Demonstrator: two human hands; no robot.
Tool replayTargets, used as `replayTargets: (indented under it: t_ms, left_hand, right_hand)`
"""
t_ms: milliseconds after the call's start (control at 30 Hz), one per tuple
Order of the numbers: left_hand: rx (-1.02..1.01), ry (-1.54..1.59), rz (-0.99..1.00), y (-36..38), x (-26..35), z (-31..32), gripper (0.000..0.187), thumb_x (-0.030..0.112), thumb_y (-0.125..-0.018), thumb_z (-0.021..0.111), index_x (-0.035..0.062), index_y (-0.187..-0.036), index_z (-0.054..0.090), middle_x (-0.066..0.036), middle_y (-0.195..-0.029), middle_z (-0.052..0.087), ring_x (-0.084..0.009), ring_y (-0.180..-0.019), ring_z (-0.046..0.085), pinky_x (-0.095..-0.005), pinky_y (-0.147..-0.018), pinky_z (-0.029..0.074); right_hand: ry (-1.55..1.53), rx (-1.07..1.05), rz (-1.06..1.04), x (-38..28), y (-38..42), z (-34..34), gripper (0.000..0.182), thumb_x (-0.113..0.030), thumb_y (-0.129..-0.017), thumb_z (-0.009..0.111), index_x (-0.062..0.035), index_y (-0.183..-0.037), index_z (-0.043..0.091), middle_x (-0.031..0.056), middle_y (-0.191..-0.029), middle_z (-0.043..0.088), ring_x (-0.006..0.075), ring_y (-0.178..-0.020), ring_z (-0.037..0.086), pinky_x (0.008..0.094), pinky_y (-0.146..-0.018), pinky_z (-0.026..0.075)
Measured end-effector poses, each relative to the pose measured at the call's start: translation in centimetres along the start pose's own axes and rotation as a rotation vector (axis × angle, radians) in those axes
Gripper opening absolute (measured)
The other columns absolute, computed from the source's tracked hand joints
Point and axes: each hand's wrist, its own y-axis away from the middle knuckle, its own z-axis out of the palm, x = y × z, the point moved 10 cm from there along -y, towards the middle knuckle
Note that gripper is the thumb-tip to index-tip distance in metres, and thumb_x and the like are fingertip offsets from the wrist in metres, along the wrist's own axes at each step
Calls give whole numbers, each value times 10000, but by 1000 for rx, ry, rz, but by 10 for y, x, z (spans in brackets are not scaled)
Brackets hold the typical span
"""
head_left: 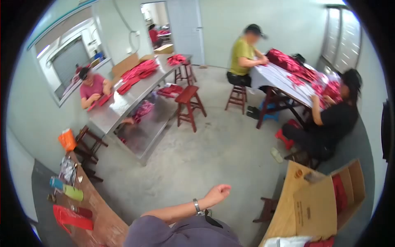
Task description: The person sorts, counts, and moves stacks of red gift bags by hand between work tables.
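Note:
My left hand (pixel 217 195) reaches across in front of my body, with a metal-band watch (pixel 196 205) on its wrist. Its fingers look loosely curled together, and nothing shows in them. Below the hand is the bare concrete floor (pixel 189 173), and it touches no object. The front of my grey-purple shirt (pixel 181 232) fills the bottom of the view. My right hand is out of sight.
A metal table (pixel 142 91) holds red fabric pieces (pixel 140 74); one person works there. Two people sit at a cloth-covered table (pixel 279 78) on the right. A red stool (pixel 189 94) stands mid-floor. Wooden tables flank me, the right one bearing a cardboard box (pixel 314 206).

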Motion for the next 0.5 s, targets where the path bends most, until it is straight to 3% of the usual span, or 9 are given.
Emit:
replayTargets:
  t_ms: [167,200,233,267,333,367,433,467,500]
  left_hand:
    - [265,373,-51,-2,16,-119,304,140,-883,584,16,-1160,573,-28,-963,639,-108,-873,588,-255,-785,488]
    - [376,439,48,0,30,-147,282,120,-883,585,20,-1147,579,-27,-954,637,-105,-862,587,-254,-780,486]
    - [478,501,148,2,47,-175,261,100,-884,586,24,-1133,584,-25,-944,636,-103,-851,586,-253,-776,484]
    - [557,491,283,7,77,-204,246,76,-879,585,21,-1119,585,-30,-948,636,-108,-854,586,-261,-781,484]
    - [695,406,607,35,175,-259,240,-15,-838,559,13,-1075,585,-56,-960,634,-133,-869,589,-291,-802,487]
    - [783,271,778,58,229,-277,293,-65,-805,507,3,-1084,564,-85,-970,621,-172,-868,591,-320,-800,490]
    - [803,291,1224,105,331,-274,323,60,-789,551,1,-1105,513,-121,-955,573,-278,-857,564,-407,-782,490]
    - [445,365,1568,117,372,-251,337,150,-819,556,-1,-1114,493,-138,-987,546,-311,-875,546,-443,-757,483]
    - [317,343,1719,126,401,-234,322,153,-821,557,6,-1100,493,-131,-981,544,-304,-874,543,-438,-754,479]
  right_hand:
    - [208,-213,-64,-93,-52,116,428,-446,-937,450,-105,-1156,587,216,-1204,558,249,-1041,562,433,-902,414]
    - [210,-222,-75,-107,-65,131,429,-447,-938,447,-104,-1149,595,225,-1200,560,253,-1035,566,435,-899,416]
    - [138,-189,-66,-118,-81,145,421,-479,-907,484,-143,-1140,583,142,-1130,589,211,-975,568,388,-796,436]
    - [66,-156,-58,-126,-99,158,419,-511,-876,520,-181,-1131,570,59,-1060,618,170,-914,569,341,-692,455]
    - [51,-241,-55,-150,-128,194,325,-461,-893,504,-151,-943,585,-1,-856,610,108,-739,533,299,-576,401]
    - [55,-233,-53,-162,-141,204,325,-461,-893,504,-151,-943,585,-1,-856,610,108,-739,533,299,-576,401]
    - [164,-318,-67,-200,-159,246,371,-484,-903,492,-133,-991,577,4,-843,611,122,-746,563,316,-542,412]
    - [205,-360,-75,-220,-166,270,396,-495,-908,486,-124,-1015,573,7,-836,611,130,-749,577,325,-525,418]
    - [266,-396,-90,-245,-171,289,379,-475,-919,471,-115,-981,572,-3,-812,597,128,-730,573,310,-505,397]
